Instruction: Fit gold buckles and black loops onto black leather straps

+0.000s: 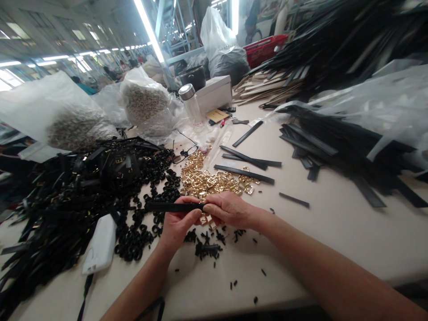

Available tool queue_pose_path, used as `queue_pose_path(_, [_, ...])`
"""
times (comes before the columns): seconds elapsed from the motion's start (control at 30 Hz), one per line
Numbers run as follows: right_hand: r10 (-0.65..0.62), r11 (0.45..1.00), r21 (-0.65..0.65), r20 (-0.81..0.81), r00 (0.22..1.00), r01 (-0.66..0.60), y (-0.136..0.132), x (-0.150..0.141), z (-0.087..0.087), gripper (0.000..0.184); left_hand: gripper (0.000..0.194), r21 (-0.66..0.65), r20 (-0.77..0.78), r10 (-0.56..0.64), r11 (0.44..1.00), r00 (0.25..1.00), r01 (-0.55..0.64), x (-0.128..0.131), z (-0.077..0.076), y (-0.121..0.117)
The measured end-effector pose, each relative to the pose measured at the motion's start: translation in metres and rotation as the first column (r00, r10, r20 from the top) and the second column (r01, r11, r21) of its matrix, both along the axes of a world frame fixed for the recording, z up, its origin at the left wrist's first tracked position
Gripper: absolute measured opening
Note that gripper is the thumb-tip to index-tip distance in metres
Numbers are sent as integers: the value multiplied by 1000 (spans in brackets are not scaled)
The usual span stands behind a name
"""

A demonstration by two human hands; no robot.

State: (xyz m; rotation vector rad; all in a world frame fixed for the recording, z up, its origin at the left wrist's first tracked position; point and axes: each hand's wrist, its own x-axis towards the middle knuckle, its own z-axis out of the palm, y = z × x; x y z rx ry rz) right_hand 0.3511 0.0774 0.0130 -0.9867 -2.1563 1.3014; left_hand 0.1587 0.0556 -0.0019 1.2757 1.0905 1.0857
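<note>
- While the left hand (177, 225) pinches the black strap (175, 207) near its right end, thumb below and fingers mostly behind, the right hand (230, 208) pinches that end, thumb pressed against it and fingers curled in.
- I see the strap level at the frame's centre, its free end pointing left.
- Gold shows just under the thumbs; I can't tell whether it is held or lies on the table (337, 236).
- Right behind the hands, buckles (214, 180) lie heaped at mid-frame, with black loops (163, 191) to their left.
- Below the hands, lower centre, black scraps (207, 250) are scattered.
- Right of centre lie loose strips (247, 174); more are piled under plastic at the frame's right.
- Finished-looking straps with buckles (117, 171) fill the left side, beside a white device (100, 243).
- Upper centre, a bottle (190, 102) stands by a carton (214, 91).
</note>
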Motion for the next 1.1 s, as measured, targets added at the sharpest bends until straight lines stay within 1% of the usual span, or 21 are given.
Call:
queue_pose_path(0.17, [2, 1000, -20, -4, 1000, -2, 1, 1, -1, 29, 24, 42, -25, -9, 999, 1000, 10, -1, 2, -2])
queue_pose_path(0.3, [-1, 1000, 12, -24, 1000, 1, 1, 1, -3, 30, 22, 34, -1, -13, 999, 1000, 13, -3, -4, -1])
queue_pose_path(0.4, [-6, 1000, 6, -46, 999, 6, 0, 1, -3, 31, 20, 7, 49, -27, 1000, 998, 27, -4, -9, 1])
queue_pose_path(0.5, [-12, 1000, 1, -44, 999, 12, 0, 2, -1, 29, 18, 1, 58, -22, 1000, 998, 22, -5, -12, 1])
queue_pose_path(0.73, [-19, 998, 66, -3, 1000, 19, 1, 2, 1, 29, 17, 13, 9, 22, 1000, 1000, -22, -3, -11, 0])
queue_pose_path(0.97, [-9, 1000, 30, -32, 999, 10, 1, 2, -3, 30, 18, 24, -39, 46, 999, 998, -45, -2, -10, -1])
queue_pose_path(1.1, [3, 999, 41, -19, 1000, -2, 2, 3, -2, 30, 18, 27, -31, 46, 999, 998, -46, -3, -9, -1])
